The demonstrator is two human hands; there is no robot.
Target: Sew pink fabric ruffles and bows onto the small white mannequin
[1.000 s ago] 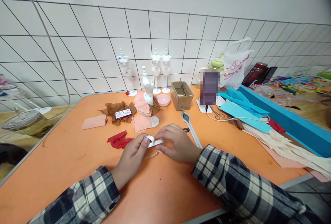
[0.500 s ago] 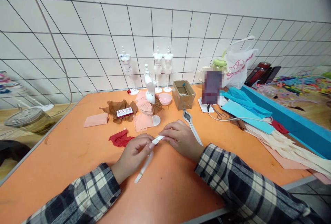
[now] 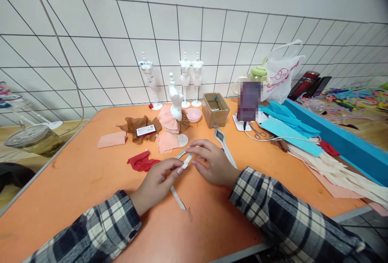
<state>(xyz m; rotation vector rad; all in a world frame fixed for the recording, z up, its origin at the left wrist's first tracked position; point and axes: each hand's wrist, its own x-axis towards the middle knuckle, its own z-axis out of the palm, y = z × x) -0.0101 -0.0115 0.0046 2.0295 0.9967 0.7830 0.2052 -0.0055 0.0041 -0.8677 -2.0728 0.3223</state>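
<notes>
Above the middle of the orange table (image 3: 75, 190), my left hand (image 3: 156, 182) pinches a narrow white strip (image 3: 187, 162) between thumb and fingers. A long tail of the strip hangs below this hand toward the table. Beside the upper end of the strip is my right hand (image 3: 212, 162), its thumb and fingers apart; whether a fingertip touches the strip is hard to make out. Crumpled red paper (image 3: 141, 162) lies just behind my left hand. Farther back, a small white mannequin torso (image 3: 176, 103) stands amid ruffled peach paper (image 3: 166, 120).
Several mannequins (image 3: 197, 73) stand by the tiled wall. A small cardboard box (image 3: 216, 113), a grey-handled tool (image 3: 226, 147) and a blurred-out upright device (image 3: 249, 101) are behind my right hand. Scissors (image 3: 259, 133), blue paper (image 3: 291, 133) and cream strips (image 3: 333, 168) lie to the right.
My right hand's thumb and fingers have come apart from the strip's end, where they were pinched. The hanging tail has swung to the right.
</notes>
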